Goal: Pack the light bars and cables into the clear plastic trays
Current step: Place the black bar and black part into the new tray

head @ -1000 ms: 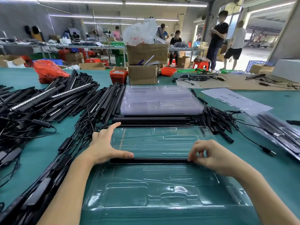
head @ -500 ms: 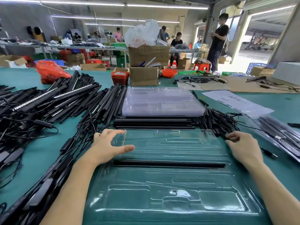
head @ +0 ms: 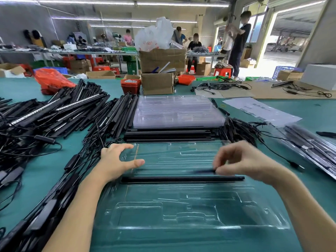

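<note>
An open clear plastic tray lies on the green table before me. One black light bar sits in a slot across its middle. My left hand rests with spread fingers on the tray's left edge. Above the bar's right part, my right hand pinches a thin black piece; it is blurred. More light bars lie stacked just beyond the tray. Behind them stands a stack of empty clear trays.
A big heap of light bars and cables fills the left side. Short black pieces with cables lie at the right, then packed trays and a paper sheet. Cardboard boxes and a red bin stand behind.
My right hand let go of the bar's right end, reached to the black pieces at the right, and came back over the tray pinching a thin black piece. The left hand stayed.
</note>
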### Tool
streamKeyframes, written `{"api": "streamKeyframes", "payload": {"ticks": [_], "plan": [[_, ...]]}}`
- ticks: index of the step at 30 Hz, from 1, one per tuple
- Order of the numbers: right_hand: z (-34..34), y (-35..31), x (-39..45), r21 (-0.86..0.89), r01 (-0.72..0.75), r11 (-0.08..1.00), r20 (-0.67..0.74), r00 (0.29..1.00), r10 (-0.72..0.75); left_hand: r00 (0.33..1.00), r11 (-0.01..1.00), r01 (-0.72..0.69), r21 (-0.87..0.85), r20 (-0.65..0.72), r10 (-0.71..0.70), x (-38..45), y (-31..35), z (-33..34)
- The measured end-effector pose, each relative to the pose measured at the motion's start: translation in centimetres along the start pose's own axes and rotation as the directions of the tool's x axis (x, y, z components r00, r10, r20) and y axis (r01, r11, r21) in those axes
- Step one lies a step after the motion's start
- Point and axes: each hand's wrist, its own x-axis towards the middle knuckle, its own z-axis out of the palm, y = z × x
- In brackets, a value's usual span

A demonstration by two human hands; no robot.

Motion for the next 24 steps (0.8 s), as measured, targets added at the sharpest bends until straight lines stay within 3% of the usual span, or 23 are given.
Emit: {"api": "streamKeyframes", "payload": {"ticks": [2, 6, 24], "plan": [[1.9, -0.4, -0.1, -0.141, -0.029, 0.99, 0.177, 0.983, 0.054, 1.0, 1.0, 0.005, -0.008, -0.007, -0.005, 0.0, 0.0, 0.0], [4.0, -0.4, -0.2, -0.322, -0.063, 0.945, 0.23, 0.963, 0.143, 0.999, 0.999, -0.015, 0.033, -0.036, 0.016, 0.1, -0.3, 0.2], [4.2, -0.8, -0.8, -0.349, -0.086, 0.933, 0.254, 0.95, 0.183, 0.998, 1.0, -0.013, 0.006, -0.067, 0.013, 0.1, -0.6, 0.3]]}}
